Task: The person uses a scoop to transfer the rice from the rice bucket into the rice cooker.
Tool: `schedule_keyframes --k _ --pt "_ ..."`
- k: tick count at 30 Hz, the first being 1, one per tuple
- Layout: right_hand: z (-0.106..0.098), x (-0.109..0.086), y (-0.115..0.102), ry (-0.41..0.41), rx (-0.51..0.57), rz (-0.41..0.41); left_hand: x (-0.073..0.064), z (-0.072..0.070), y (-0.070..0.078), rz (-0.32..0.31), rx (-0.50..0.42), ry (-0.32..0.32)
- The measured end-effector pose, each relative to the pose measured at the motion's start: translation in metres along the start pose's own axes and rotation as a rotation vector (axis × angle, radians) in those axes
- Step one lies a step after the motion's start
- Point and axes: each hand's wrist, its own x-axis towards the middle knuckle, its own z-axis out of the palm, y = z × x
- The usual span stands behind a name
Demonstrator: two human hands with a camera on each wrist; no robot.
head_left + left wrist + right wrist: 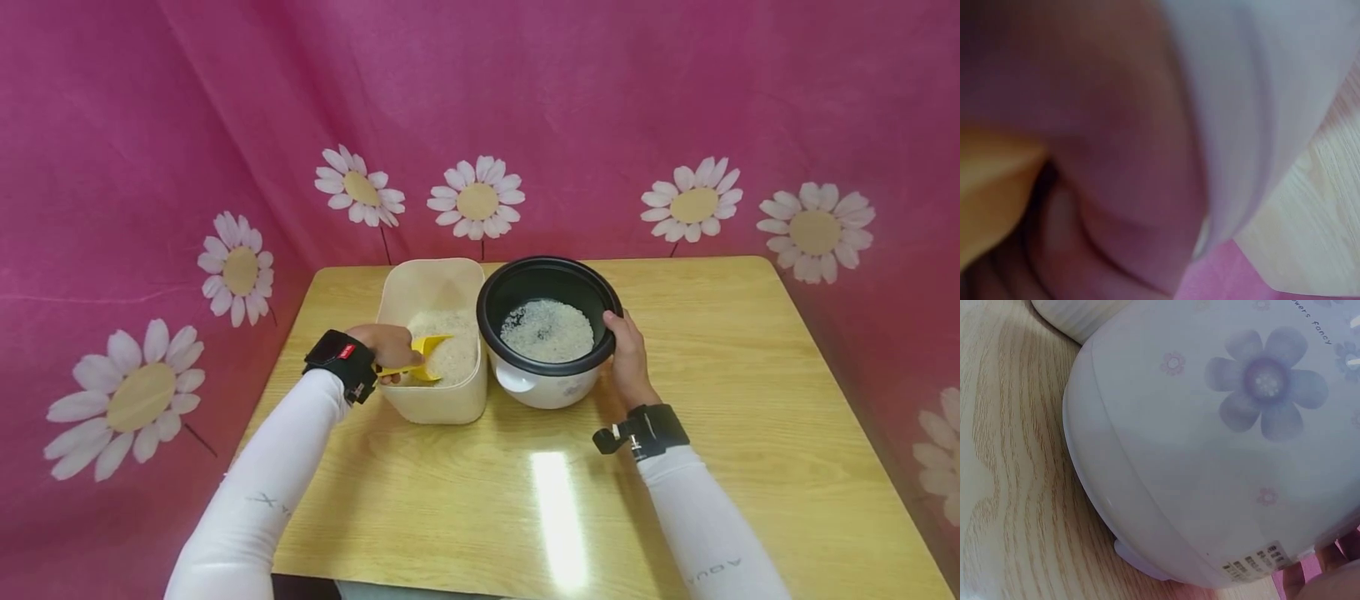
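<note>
My left hand (392, 348) grips the handle of a yellow scoop (429, 357) inside a cream rice bin (431, 406). The scoop's blade dips into the rice (459, 348). Up close in the left wrist view, blurred curled fingers (1122, 162) wrap the yellow scoop (991, 187). Beside the bin stands a white rice cooker (551, 392) with a black inner pot (551, 272), its bottom partly covered with rice (551, 333). At the cooker's right side my right hand (630, 358) holds on, thumb over the rim. A purple flower decorates the cooker (1210, 469) in the right wrist view.
Both containers stand near the back of a light wooden table (450, 500), close against each other. Behind and at both sides hangs a pink curtain (570, 125) with white daisies. Light glares off the table in front of the cooker.
</note>
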Motion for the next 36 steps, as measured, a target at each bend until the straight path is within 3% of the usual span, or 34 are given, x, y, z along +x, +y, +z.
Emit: schedule_keyframes --k 12,24,36 --pt "0.003 0.0 0.001 -0.006 0.03 0.026 0.006 0.004 0.009 0.035 -0.005 -0.015" --pt "0.002 0.0 0.001 0.009 0.033 0.024 0.015 0.011 0.006 0.09 -0.017 0.011" --pt "0.002 0.001 -0.001 -0.003 0.026 0.014 0.038 0.026 -0.005 0.178 0.01 0.188"
